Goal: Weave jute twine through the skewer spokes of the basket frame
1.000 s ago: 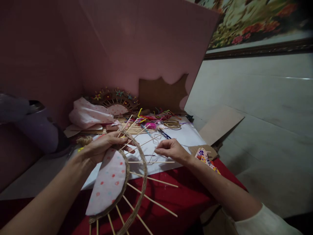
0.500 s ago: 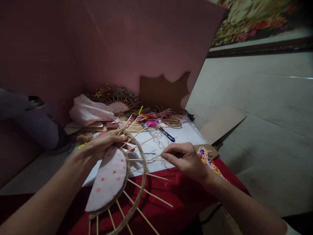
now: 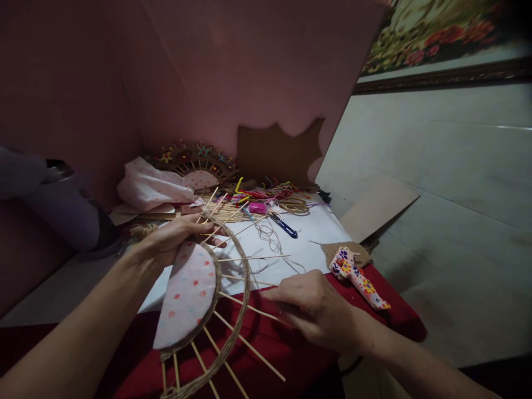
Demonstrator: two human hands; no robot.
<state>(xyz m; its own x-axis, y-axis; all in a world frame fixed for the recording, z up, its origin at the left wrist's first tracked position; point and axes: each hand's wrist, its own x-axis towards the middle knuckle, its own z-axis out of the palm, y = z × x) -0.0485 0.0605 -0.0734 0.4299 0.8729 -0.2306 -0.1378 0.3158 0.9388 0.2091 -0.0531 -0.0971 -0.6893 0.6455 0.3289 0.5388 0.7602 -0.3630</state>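
My left hand is closed around the upper end of a half-round stick fan frame, its fingers among the sticks. White cloth with small coral and blue prints covers the frame's inner half-disc. Thin wooden sticks fan out from it through an arc wound with brown twine. Just outside that arc, my right hand is closed, thumb and forefinger drawn together beside the sticks. A thin strand of twine runs from the arc toward its fingertips, which are slightly blurred.
On the white tabletop lie a blue-handled cutter, loose twine, a pink packet and colourful pipe cleaners. A finished decorated fan leans behind. Floral fabric lies right, on red cloth.
My right hand has moved down and nearer the camera, from the upper sticks to lower ones. The frame has shifted slightly, still in my left hand.
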